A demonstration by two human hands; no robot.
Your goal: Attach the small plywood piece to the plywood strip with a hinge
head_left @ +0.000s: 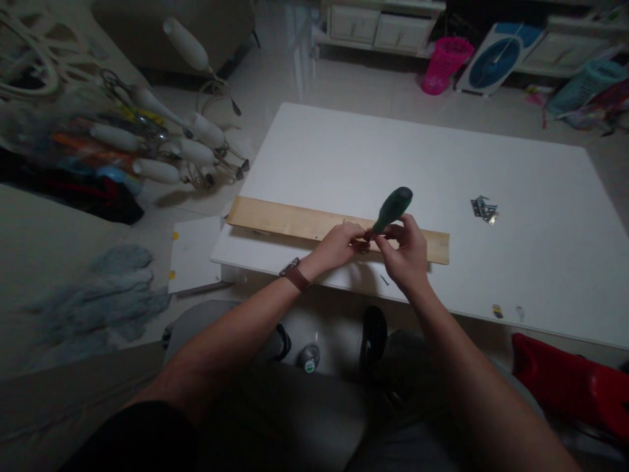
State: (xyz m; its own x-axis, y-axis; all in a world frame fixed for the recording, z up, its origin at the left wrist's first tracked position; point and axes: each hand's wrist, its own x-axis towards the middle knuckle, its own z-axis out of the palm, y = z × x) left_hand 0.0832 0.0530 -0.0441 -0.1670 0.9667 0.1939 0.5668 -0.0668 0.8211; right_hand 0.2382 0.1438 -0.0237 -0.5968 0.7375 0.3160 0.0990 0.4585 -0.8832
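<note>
Standing tilted over the wooden board [285, 220], the green-handled screwdriver [392, 211] is pinched near its lower end by the right hand [409, 254]. The left hand [339, 242] has fingertips gathered just beside it; what they grip, if anything, cannot be told. The board lies near the white tabletop's [373, 157] front edge, a loose screw [384, 280] between.

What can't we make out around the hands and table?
Head view:
Green tool with a dark end cap: lower end hidden by fingers of the left hand and right hand.
Pile of silvery metal pieces: too small, overlapping; no count.
Tiny yellow-and-dark item on the white tabletop: too small.
Red item: cut off by right edge.
</note>
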